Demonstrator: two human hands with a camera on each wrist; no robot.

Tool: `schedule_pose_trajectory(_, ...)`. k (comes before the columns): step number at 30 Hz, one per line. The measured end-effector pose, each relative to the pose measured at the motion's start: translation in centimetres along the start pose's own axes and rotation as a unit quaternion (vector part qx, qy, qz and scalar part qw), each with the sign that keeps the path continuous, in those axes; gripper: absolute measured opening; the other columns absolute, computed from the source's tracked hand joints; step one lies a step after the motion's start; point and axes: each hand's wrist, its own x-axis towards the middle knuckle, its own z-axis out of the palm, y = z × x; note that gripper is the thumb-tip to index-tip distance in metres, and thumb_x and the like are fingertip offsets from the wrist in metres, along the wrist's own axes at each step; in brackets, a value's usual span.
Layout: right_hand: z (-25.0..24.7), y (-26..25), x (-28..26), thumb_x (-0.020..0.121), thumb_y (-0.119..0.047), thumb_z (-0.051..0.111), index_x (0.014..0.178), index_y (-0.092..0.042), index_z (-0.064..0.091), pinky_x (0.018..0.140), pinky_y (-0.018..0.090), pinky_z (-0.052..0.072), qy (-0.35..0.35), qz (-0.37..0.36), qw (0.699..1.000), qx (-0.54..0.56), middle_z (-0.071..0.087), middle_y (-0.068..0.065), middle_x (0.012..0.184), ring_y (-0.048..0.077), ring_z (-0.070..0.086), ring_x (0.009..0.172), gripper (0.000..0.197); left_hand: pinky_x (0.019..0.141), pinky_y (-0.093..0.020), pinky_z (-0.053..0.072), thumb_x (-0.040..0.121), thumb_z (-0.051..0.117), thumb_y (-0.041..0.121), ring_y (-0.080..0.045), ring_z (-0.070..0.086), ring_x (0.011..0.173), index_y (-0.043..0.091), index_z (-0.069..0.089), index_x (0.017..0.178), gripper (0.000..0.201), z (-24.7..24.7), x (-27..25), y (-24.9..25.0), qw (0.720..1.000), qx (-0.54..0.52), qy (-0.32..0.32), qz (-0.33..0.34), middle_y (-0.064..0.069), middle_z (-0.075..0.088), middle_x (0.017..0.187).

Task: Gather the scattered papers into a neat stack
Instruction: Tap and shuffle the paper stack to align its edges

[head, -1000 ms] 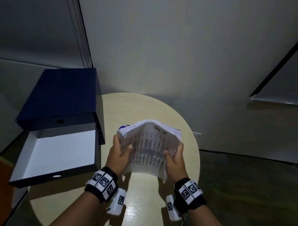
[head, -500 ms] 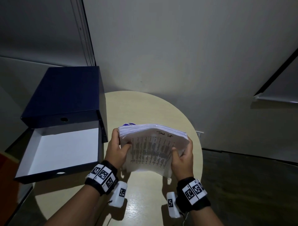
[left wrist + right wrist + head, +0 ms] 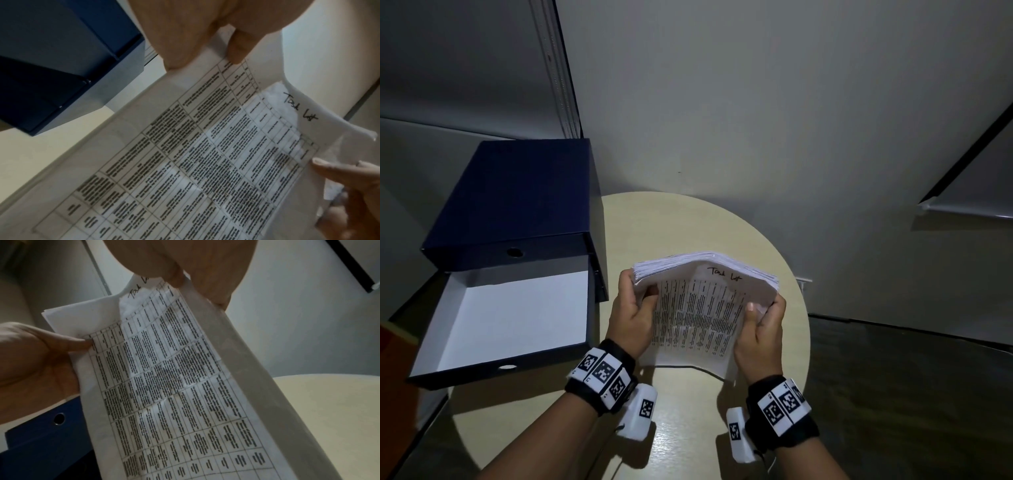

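Note:
A thick stack of white papers (image 3: 698, 315) stands nearly upright on its lower edge on the round beige table (image 3: 681, 226). Its front sheet carries a printed table and handwriting at the top. My left hand (image 3: 631, 318) grips the stack's left edge, thumb on the front sheet. My right hand (image 3: 763, 329) grips the right edge the same way. The stack bows upward in the middle. In the left wrist view the printed sheet (image 3: 205, 154) fills the frame, and my left thumb (image 3: 236, 45) presses on it. The right wrist view shows the same sheet (image 3: 174, 378).
An open dark blue box (image 3: 517, 212) with a white inside (image 3: 510, 318) lies left of the stack, overhanging the table's left side. A grey wall (image 3: 756, 102) rises behind the table. Dark floor (image 3: 911, 394) lies to the right.
The stack has been tipped more upright and now bows in the middle. Both hands kept their grip on its side edges.

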Motion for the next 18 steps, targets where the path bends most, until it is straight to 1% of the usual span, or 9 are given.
schedule_pose_trajectory(2,0.0,0.4,-0.4,0.101,-0.025,0.041,0.12,-0.046,0.031,0.087,0.036,0.056,-0.015,0.01,1.0,-0.002,0.059,-0.002,0.118,0.005,0.06,0.107,0.031,0.089,-0.034,0.051,0.09,0.048,0.018,-0.006,0.061,0.104,0.047,0.043,0.11,0.035,0.0,-0.4,-0.5,1.0,0.01,-0.006,-0.004,0.003,0.062,0.113)
schedule_pose_trajectory(5,0.1,1.4,-1.1,0.102,-0.009,0.044,0.115,-0.045,0.033,0.087,0.028,0.051,-0.054,0.059,0.997,-0.009,0.057,-0.009,0.118,-0.01,0.056,0.102,0.04,0.086,-0.024,0.048,0.098,0.046,0.005,0.016,0.058,0.094,0.053,0.036,0.109,0.05,-0.2,-1.0,-1.6,0.998,0.039,-0.029,-0.032,0.013,0.06,0.112)
schedule_pose_trajectory(8,0.0,2.1,-1.3,0.101,-0.005,0.046,0.113,-0.045,0.035,0.084,0.02,0.045,-0.061,0.092,0.994,-0.019,0.058,-0.012,0.116,-0.014,0.056,0.099,0.044,0.08,-0.015,0.044,0.096,0.049,0.001,0.023,0.056,0.09,0.051,0.035,0.106,0.054,-0.3,-1.0,-2.4,0.996,0.068,-0.035,-0.045,0.02,0.058,0.107)
schedule_pose_trajectory(11,0.2,2.4,-1.6,0.101,-0.004,0.046,0.113,-0.045,0.038,0.083,0.025,0.048,-0.067,0.107,0.991,-0.035,0.06,-0.014,0.112,-0.01,0.058,0.097,0.043,0.084,-0.019,0.046,0.097,0.05,0.004,0.013,0.058,0.092,0.046,0.034,0.115,0.049,-0.3,-1.0,-2.7,0.992,0.096,-0.043,-0.067,0.021,0.059,0.104)
schedule_pose_trajectory(13,0.3,2.3,-1.6,0.101,-0.002,0.045,0.114,-0.039,0.039,0.076,0.024,0.048,-0.054,0.105,0.992,-0.043,0.061,-0.014,0.105,-0.01,0.06,0.091,0.039,0.09,-0.027,0.044,0.098,0.05,0.008,-0.004,0.058,0.098,0.032,0.033,0.132,0.045,-0.3,-1.0,-2.8,0.989,0.104,-0.041,-0.091,0.012,0.06,0.109)
schedule_pose_trajectory(14,0.4,2.2,-1.4,0.1,-0.001,0.045,0.116,-0.034,0.038,0.072,0.023,0.047,-0.041,0.099,0.993,-0.052,0.061,-0.013,0.101,-0.006,0.062,0.088,0.037,0.092,-0.027,0.043,0.097,0.051,0.009,-0.007,0.057,0.1,0.027,0.031,0.135,0.046,-0.4,-1.0,-2.9,0.989,0.105,-0.037,-0.099,0.01,0.059,0.111)
schedule_pose_trajectory(15,0.3,1.9,-1.1,0.1,-0.001,0.046,0.117,-0.03,0.037,0.068,0.021,0.046,-0.031,0.09,0.994,-0.06,0.061,-0.012,0.097,0.0,0.064,0.087,0.035,0.093,-0.026,0.042,0.097,0.052,0.009,-0.005,0.057,0.1,0.028,0.031,0.134,0.046,-0.5,-1.0,-2.9,0.989,0.101,-0.036,-0.103,0.011,0.059,0.111)
schedule_pose_trajectory(17,0.1,0.6,-0.5,0.099,-0.001,0.048,0.117,-0.023,0.039,0.06,0.01,0.047,-0.023,0.07,0.995,-0.068,0.063,-0.004,0.093,0.02,0.066,0.087,0.029,0.094,-0.026,0.043,0.097,0.053,0.011,0.004,0.055,0.097,0.029,0.032,0.133,0.046,-1.0,-1.1,-3.0,0.987,0.105,-0.051,-0.111,0.018,0.058,0.109)
schedule_pose_trajectory(18,-0.1,-0.2,0.0,0.099,-0.002,0.049,0.117,-0.02,0.042,0.06,0.007,0.046,-0.018,0.064,0.996,-0.063,0.064,0.0,0.094,0.022,0.065,0.086,0.026,0.093,-0.028,0.045,0.097,0.053,0.014,0.006,0.056,0.097,0.029,0.033,0.131,0.042,-1.3,-1.2,-3.0,0.984,0.122,-0.067,-0.11,0.019,0.058,0.109)
